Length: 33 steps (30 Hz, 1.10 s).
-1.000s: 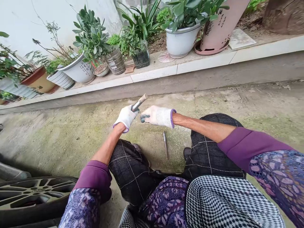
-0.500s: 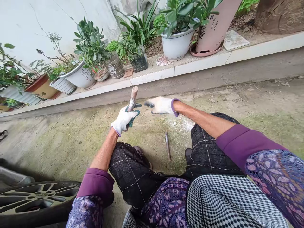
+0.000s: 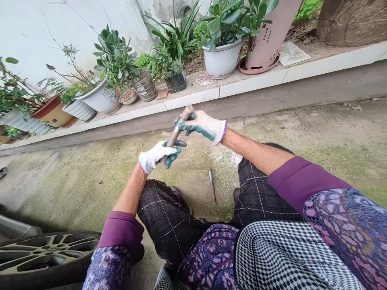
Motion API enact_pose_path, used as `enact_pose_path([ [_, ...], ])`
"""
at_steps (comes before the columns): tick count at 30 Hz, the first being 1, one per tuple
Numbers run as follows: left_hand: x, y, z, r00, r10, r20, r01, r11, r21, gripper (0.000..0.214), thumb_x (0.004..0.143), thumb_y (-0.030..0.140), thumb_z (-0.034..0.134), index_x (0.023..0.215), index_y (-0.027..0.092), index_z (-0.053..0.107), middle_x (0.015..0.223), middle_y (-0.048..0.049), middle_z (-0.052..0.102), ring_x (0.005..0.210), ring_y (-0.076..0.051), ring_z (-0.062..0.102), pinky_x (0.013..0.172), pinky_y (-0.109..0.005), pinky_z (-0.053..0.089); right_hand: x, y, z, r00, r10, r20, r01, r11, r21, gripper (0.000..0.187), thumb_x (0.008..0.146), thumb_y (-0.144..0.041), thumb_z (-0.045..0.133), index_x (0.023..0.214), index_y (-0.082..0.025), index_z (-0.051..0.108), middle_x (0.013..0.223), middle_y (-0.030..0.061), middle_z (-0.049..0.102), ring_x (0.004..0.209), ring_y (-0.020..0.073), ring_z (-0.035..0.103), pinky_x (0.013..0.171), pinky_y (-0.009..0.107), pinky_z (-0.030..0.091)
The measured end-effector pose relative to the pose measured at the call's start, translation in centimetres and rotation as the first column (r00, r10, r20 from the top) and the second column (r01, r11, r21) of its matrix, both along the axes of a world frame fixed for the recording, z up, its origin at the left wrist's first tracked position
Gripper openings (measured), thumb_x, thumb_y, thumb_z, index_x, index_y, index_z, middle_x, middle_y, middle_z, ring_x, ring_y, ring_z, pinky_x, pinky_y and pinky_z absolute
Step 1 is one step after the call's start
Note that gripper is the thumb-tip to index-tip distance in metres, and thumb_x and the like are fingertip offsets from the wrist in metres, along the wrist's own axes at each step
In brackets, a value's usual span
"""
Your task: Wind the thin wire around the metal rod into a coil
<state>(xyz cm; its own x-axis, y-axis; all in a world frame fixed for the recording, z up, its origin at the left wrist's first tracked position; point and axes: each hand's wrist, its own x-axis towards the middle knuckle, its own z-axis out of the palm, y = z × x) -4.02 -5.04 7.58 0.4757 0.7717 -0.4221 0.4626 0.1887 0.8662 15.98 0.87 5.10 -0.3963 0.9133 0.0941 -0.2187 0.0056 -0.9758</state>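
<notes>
A short, thick brown rod [image 3: 173, 137] with a silvery band near its upper end slants between my two gloved hands. My left hand [image 3: 161, 156], in a white glove with green-grey palm, is wrapped round its lower part. Higher up, the fingers of my right hand [image 3: 204, 125], gloved alike, close on the rod at the silvery band. Part of the band is hidden by those fingers. A thinner rod [image 3: 212, 187] with a greyish upper part lies on the ground between my feet.
A low tiled ledge [image 3: 193, 96] runs across ahead, bearing several potted plants, among them a white pot [image 3: 222, 62] and a tall pink pot [image 3: 263, 48]. A wheel [image 3: 50, 251] lies at lower left. White powder [image 3: 226, 157] marks the concrete near my right knee.
My right hand has moved left and taken hold of the rod's upper part, where it was apart before. The rod now leans more to the right. My left hand keeps its grip.
</notes>
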Motion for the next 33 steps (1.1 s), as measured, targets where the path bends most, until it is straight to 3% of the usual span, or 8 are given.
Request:
enact_pose_path([
  [3, -0.5, -0.2, 0.0, 1.000, -0.020, 0.000, 0.020, 0.998, -0.058, 0.060, 0.076, 0.040, 0.068, 0.126, 0.008, 0.057, 0.053, 0.0070, 0.049, 0.035, -0.007, 0.042, 0.035, -0.020, 0.035, 0.2, 0.0, -0.3, 0.996, 0.085, -0.028, -0.085, 0.996, -0.021, 0.024, 0.069, -0.022, 0.078, 0.090, -0.014, 0.068, 0.095, 0.0069, 0.071, 0.081, 0.0170, 0.065, 0.063, 0.029, 0.059],
  [6, -0.2, -0.4, -0.3, 0.997, 0.074, 0.011, -0.073, 0.995, -0.070, 0.050, 0.074, 0.040, 0.070, 0.114, 0.011, 0.060, 0.052, 0.0081, 0.046, 0.034, -0.005, 0.039, 0.034, -0.019, 0.032, -0.5, -0.4, -0.7, 0.986, 0.161, 0.039, -0.160, 0.987, -0.033, 0.023, 0.072, -0.024, 0.078, 0.090, -0.014, 0.068, 0.094, 0.0073, 0.072, 0.081, 0.0161, 0.065, 0.067, 0.029, 0.060],
  [11, -0.2, -0.2, -0.8, 0.987, 0.161, 0.024, -0.159, 0.985, -0.068, 0.037, 0.070, 0.037, 0.071, 0.097, 0.015, 0.057, 0.045, 0.0112, 0.039, 0.031, -0.004, 0.029, 0.031, -0.019, 0.027, -1.5, -1.7, -1.4, 0.907, 0.345, 0.243, -0.341, 0.938, -0.058, 0.018, 0.081, -0.025, 0.070, 0.094, -0.014, 0.066, 0.082, 0.0044, 0.070, 0.063, 0.0116, 0.062, 0.051, 0.021, 0.053],
  [13, -0.5, -0.2, -1.0, 0.986, 0.166, 0.020, -0.164, 0.985, -0.057, 0.035, 0.072, 0.038, 0.071, 0.095, 0.016, 0.056, 0.044, 0.0114, 0.038, 0.030, -0.004, 0.028, 0.030, -0.018, 0.026, -1.6, -2.2, -1.7, 0.895, 0.311, 0.319, -0.313, 0.949, -0.046, 0.014, 0.086, -0.024, 0.062, 0.097, -0.015, 0.066, 0.076, 0.0022, 0.068, 0.054, 0.0096, 0.058, 0.045, 0.020, 0.048],
  [16, -0.7, -0.2, -1.0, 0.982, 0.182, 0.043, -0.180, 0.983, -0.035, 0.034, 0.074, 0.039, 0.071, 0.095, 0.016, 0.056, 0.045, 0.0115, 0.037, 0.030, -0.003, 0.027, 0.030, -0.017, 0.024, -1.4, -2.8, -2.0, 0.869, 0.098, 0.485, -0.160, 0.983, 0.089, 0.017, 0.091, -0.026, 0.053, 0.094, -0.014, 0.065, 0.067, -0.0003, 0.063, 0.046, 0.0075, 0.048, 0.043, 0.020, 0.040],
  [21, -0.2, 0.2, -1.7, 0.968, 0.173, 0.184, -0.151, 0.980, -0.128, 0.034, 0.074, 0.038, 0.072, 0.093, 0.016, 0.055, 0.046, 0.0127, 0.034, 0.030, -0.002, 0.023, 0.029, -0.016, 0.023, -0.9, -2.5, -2.0, 0.667, -0.126, 0.734, -0.242, 0.895, 0.373, 0.025, 0.093, -0.028, 0.048, 0.096, -0.015, 0.069, 0.081, 0.0045, 0.070, 0.063, 0.0120, 0.056, 0.057, 0.024, 0.039],
  [27, 1.1, -0.3, -3.5, 0.934, 0.055, 0.354, 0.068, 0.943, -0.326, 0.038, 0.074, 0.047, 0.072, 0.086, 0.017, 0.052, 0.045, 0.0136, 0.030, 0.029, -0.002, 0.016, 0.027, -0.016, 0.020, -1.6, -1.6, -1.8, 0.235, -0.177, 0.956, -0.390, 0.883, 0.260, 0.031, 0.095, -0.025, 0.045, 0.100, -0.013, 0.073, 0.098, 0.0156, 0.074, 0.081, 0.0228, 0.066, 0.063, 0.030, 0.040],
  [33, 1.9, -0.9, -3.4, 0.963, 0.019, 0.270, 0.072, 0.943, -0.324, 0.041, 0.070, 0.051, 0.072, 0.084, 0.016, 0.056, 0.040, 0.0127, 0.028, 0.029, -0.003, 0.019, 0.029, -0.016, 0.022, -2.1, -2.4, -2.7, 0.200, -0.128, 0.971, -0.454, 0.867, 0.207, 0.026, 0.093, -0.021, 0.049, 0.100, -0.015, 0.072, 0.102, 0.0128, 0.074, 0.084, 0.0210, 0.066, 0.066, 0.029, 0.042],
])
